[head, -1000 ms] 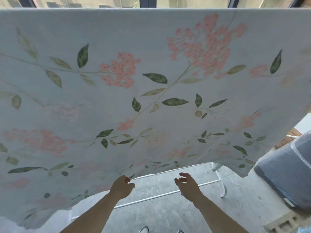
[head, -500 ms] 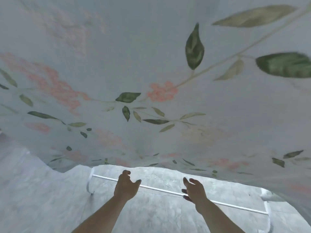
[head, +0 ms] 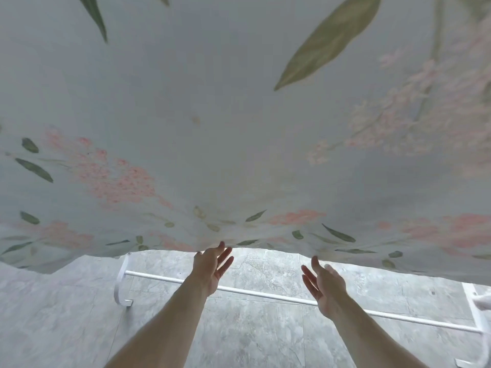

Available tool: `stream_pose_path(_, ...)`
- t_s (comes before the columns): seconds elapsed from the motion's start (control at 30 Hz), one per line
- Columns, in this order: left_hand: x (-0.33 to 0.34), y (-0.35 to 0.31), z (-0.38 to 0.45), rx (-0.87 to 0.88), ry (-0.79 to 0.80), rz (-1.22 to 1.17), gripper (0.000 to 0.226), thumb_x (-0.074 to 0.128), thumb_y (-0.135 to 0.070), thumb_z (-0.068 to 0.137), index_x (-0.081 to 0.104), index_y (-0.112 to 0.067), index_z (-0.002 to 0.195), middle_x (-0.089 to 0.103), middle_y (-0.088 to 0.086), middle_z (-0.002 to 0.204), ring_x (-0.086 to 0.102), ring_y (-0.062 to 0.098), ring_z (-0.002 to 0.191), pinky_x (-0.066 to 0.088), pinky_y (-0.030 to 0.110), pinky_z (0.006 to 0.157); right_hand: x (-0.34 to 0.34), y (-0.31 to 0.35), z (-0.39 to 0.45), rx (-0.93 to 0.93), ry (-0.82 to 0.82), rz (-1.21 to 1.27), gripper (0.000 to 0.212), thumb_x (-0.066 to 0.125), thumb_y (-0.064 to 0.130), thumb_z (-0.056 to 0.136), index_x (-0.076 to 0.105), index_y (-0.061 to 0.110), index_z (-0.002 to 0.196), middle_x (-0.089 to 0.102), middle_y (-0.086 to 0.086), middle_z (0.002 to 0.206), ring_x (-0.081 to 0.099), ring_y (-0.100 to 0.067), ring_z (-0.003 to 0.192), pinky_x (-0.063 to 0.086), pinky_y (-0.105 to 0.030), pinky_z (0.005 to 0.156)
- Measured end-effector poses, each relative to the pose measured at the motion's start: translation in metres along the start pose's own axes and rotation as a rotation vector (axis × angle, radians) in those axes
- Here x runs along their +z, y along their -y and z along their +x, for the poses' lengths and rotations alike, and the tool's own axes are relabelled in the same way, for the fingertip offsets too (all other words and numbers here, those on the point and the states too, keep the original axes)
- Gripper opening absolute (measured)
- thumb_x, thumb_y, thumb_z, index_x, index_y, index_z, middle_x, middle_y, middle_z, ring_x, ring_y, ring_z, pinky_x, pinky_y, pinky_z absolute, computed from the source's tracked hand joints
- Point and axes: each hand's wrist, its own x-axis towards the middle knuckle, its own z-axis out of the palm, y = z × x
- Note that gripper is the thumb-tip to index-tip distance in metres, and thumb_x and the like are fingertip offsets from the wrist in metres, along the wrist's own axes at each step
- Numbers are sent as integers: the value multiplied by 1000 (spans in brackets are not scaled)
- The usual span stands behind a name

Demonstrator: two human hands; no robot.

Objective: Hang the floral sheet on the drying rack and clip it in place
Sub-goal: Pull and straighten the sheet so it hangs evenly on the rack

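The floral sheet [head: 239,134], pale grey-blue with pink blossoms and green leaves, hangs in front of me and fills most of the view. Its lower hem runs across just above my hands. My left hand [head: 212,264] is raised with straight spread fingers, the fingertips touching the hem. My right hand [head: 322,284] is open with the palm turned inward, its fingertips just under the hem. The drying rack's white bottom bar [head: 265,290] and curved feet show below the sheet. The rack's top is hidden by the fabric. No clips are visible.
Grey marbled floor tiles [head: 252,328] lie under the rack. The rack's left foot [head: 121,288] and right foot [head: 475,301] stand on the floor on either side of my arms.
The view has moved closer to the sheet and lower. Both hands went from loosely curled to straight-fingered and rose to the hem; the left now touches it.
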Motion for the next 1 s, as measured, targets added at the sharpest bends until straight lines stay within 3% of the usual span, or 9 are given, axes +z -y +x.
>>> stream_pose_path(0.13, -1, 1, 15, 14, -11, -16, 67, 69, -11, 98, 35, -16, 156, 71, -2, 122, 70, 16, 107, 58, 31, 75, -3, 2, 19, 1, 9, 16, 28, 70, 16, 97, 64, 13, 124, 71, -1, 120, 71, -18, 105, 56, -32, 86)
stream_pose_path(0.3, -6, 1, 28, -8, -12, -29, 75, 77, -13, 92, 37, -11, 155, 66, 3, 129, 72, 18, 108, 64, 33, 72, -1, -4, 25, -75, -83, 0, 23, 74, 18, 95, 67, 19, 117, 73, 3, 107, 72, -14, 95, 54, -28, 80)
stream_pose_path(0.4, 2, 5, 31, 20, -28, 24, 43, 76, -18, 94, 59, -13, 133, 68, 2, 124, 69, 15, 103, 59, 32, 75, -2, -8, 26, -101, -143, -65, 15, 77, 20, 93, 68, 19, 106, 73, 4, 100, 73, -13, 90, 53, -28, 73)
stream_pose_path(0.47, 9, 13, 33, 52, -136, 132, 19, 76, -24, 94, 67, -17, 108, 69, 1, 110, 66, 14, 93, 55, 33, 79, -5, -10, 31, -113, -178, -99, 12, 78, 21, 92, 68, 19, 98, 74, 2, 98, 73, -13, 87, 53, -28, 68)
stream_pose_path(0.53, 12, 20, 40, 75, -233, 221, 15, 77, -28, 93, 66, -16, 94, 70, 3, 98, 67, 16, 86, 56, 33, 76, -7, -14, 38, -120, -200, -128, 12, 78, 22, 92, 67, 18, 95, 74, -1, 97, 73, -13, 84, 53, -28, 65)
stream_pose_path(0.67, 13, 22, 51, 132, -347, 343, 23, 77, -31, 93, 68, -9, 92, 70, 6, 83, 68, 16, 77, 57, 30, 64, -9, -24, 54, -79, -186, -189, 16, 77, 20, 94, 68, 13, 104, 76, -3, 96, 74, -16, 84, 56, -31, 65)
stream_pose_path(0.77, 11, 24, 48, 96, -363, 477, 33, 76, -38, 92, 68, -6, 97, 72, 6, 90, 71, 15, 78, 59, 31, 61, -12, -24, 60, -38, -147, -232, 16, 74, 20, 96, 68, 9, 104, 77, -5, 100, 75, -21, 91, 59, -34, 65)
stream_pose_path(0.9, 19, 49, 15, -1, -298, 822, 54, 74, -55, 88, 70, -2, 99, 75, 7, 95, 75, 17, 77, 66, 40, 67, -39, -12, 47, 60, -63, -296, 29, 73, 26, 96, 67, 7, 118, 73, -3, 110, 74, -22, 94, 63, -33, 64)
stream_pose_path(1.0, 52, 81, -21, 52, -149, 1091, 48, 72, -56, 90, 69, -10, 102, 76, 2, 94, 75, 16, 72, 65, 36, 66, -87, 9, 31, 51, -79, -308, 46, 75, 24, 95, 57, 9, 135, 68, -7, 113, 74, -23, 93, 63, -33, 63)
